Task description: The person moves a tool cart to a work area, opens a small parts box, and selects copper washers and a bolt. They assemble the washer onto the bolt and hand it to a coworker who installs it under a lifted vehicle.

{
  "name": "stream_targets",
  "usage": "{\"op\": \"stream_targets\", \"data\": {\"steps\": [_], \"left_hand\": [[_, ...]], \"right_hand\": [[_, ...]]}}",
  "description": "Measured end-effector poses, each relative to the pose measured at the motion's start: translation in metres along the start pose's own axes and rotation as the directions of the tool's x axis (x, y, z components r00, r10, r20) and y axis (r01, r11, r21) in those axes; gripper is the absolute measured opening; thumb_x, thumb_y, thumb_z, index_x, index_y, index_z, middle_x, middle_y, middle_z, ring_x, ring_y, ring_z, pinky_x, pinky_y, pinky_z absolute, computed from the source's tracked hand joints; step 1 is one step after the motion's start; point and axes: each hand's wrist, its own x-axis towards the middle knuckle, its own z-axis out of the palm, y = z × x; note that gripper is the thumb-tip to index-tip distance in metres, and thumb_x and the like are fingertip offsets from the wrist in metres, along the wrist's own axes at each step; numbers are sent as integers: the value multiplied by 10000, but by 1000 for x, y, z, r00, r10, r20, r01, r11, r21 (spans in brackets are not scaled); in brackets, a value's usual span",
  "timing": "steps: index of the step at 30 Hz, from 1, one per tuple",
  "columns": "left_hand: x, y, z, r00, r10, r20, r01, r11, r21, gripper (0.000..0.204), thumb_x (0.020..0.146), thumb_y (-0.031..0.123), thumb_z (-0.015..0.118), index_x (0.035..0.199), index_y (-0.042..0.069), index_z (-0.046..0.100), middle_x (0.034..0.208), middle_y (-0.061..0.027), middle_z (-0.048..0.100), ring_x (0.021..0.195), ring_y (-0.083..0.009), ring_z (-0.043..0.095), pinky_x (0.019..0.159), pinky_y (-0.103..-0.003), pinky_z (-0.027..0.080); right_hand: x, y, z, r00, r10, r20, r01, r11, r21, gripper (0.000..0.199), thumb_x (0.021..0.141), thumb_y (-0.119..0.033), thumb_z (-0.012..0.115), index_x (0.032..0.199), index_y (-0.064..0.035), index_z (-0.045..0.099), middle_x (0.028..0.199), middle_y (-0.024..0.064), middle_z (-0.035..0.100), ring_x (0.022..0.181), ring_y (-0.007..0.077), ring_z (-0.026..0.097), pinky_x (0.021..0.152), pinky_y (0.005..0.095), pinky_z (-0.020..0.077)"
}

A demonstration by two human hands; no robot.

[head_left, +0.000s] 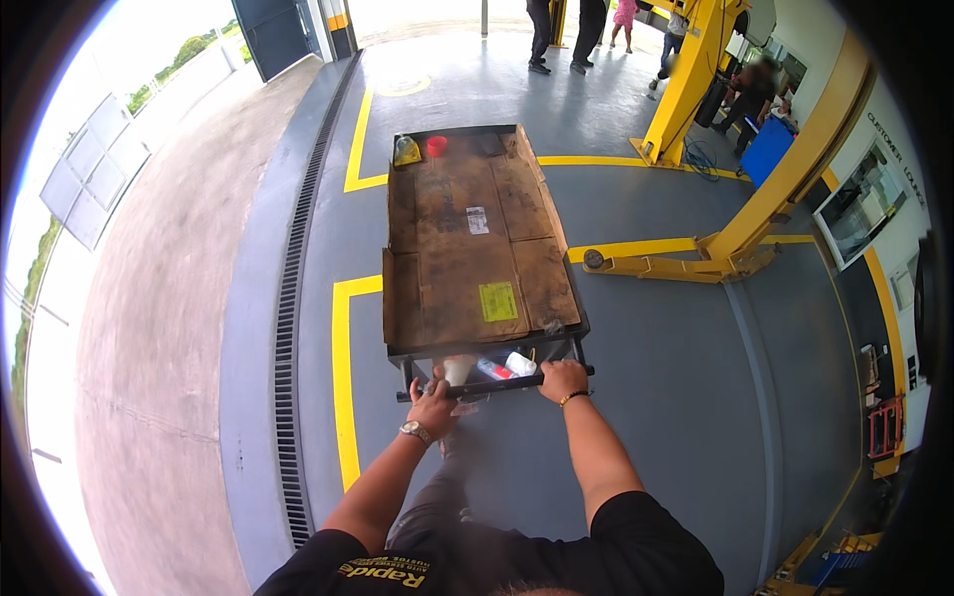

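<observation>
Both my hands are closed around the dark push bar of a cart. My left hand, with a watch at its wrist, grips the bar's left part. Near the bar's right end is my right hand, a bracelet at its wrist. Worn brown cardboard lines the cart's top, with a yellow-green label and a white label on it. A red cup-like container and a clear bottle with yellow stand at the far left corner. Below the bar, bottles show on a lower level.
Yellow lift posts rise at the right, and a lift arm reaches toward the cart. A drain grate runs along the left. Several people stand at the far end. A blue cabinet stands by the right wall.
</observation>
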Motion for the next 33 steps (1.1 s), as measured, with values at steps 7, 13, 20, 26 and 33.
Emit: {"op": "stream_targets", "data": {"steps": [7,13,20,26,33], "left_hand": [[229,-107,-76,996,42,84,-43,999,10,327,797,422,793,1028,190,809,1397,-92,524,1445,-318,367,1195,-695,119],[416,-145,-123,989,12,149,-16,1000,24,391,774,463,811,1044,179,814,1403,-114,524,1453,-348,362,1191,-693,142],[637,-126,-164,993,20,113,-21,1000,9,392,800,482,756,1041,181,823,1342,-113,559,1403,-345,418,1177,-655,197],[791,-84,-160,990,-16,139,26,997,-66,429,834,468,714,1158,197,792,1428,-143,488,1443,-361,371,1176,-697,154],[967,-33,-196,1000,-25,12,28,966,-256,386,841,476,717,1113,216,802,1410,-157,478,1448,-366,350,1166,-726,126]], "right_hand": [[226,42,-29,996,75,45,-77,997,32,286,819,-388,771,932,-125,762,932,123,770,916,318,740,847,445,564],[388,119,-42,997,60,49,-62,997,39,258,827,-334,748,1001,-143,741,942,106,773,918,308,744,827,458,568],[572,259,-90,992,36,117,-44,997,66,230,852,-309,720,1002,-135,731,957,119,767,954,332,733,863,473,561],[689,387,-121,966,76,249,-94,993,65,257,868,-271,735,1062,-102,741,1058,156,760,1038,356,709,919,484,553],[836,523,-159,976,108,191,-117,992,41,224,803,-306,770,963,-157,720,950,127,756,967,352,715,874,467,562]]}}
